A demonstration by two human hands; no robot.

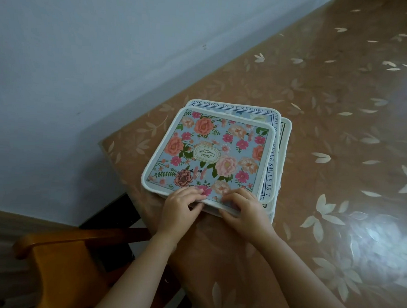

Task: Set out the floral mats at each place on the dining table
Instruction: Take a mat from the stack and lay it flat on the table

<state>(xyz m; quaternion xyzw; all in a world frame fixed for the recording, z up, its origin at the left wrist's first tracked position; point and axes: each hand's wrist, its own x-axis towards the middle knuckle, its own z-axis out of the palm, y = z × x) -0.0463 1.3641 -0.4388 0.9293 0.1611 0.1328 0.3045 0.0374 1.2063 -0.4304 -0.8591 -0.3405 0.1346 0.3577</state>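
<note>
Pinching the near edge of the top floral mat [209, 154] with both hands, left hand [180, 207] at the near-left part of that edge and right hand [246, 211] just to its right. Grasps with fingers [196, 193] curled down onto the printed face and thumbs tucked under the white border, so clenched on the mat rather than released. Cannot tell whether the thumbs sit beneath one layer only or reach deeper into the pile.

Lies on an untidy stack at the near-left corner of the table [343, 114], close to the table's left edge and the wall [85, 51], with a wooden chair [55, 259] below and nearer. Leaves the blue-lettered mat [270, 158] beneath showing along the far and right sides, and a further white border past that.

Risks judged from here: lifting two mats at once if the grip has caught more than the top one; dragging the blue-lettered mat along, since the surfaces touch all over; sliding the whole stack on the glossy table cover toward the left edge and the chair if pulled flat instead of raised.

Looks close to square with rounded corners, so shows no clear long axis. Sits flat, sides roughly in line with the table edges, slightly twisted against the mats below. Carries an oval label at the centre, set slantwise from far-right to near-left, with lettering that appears turned away from the near side.
</note>
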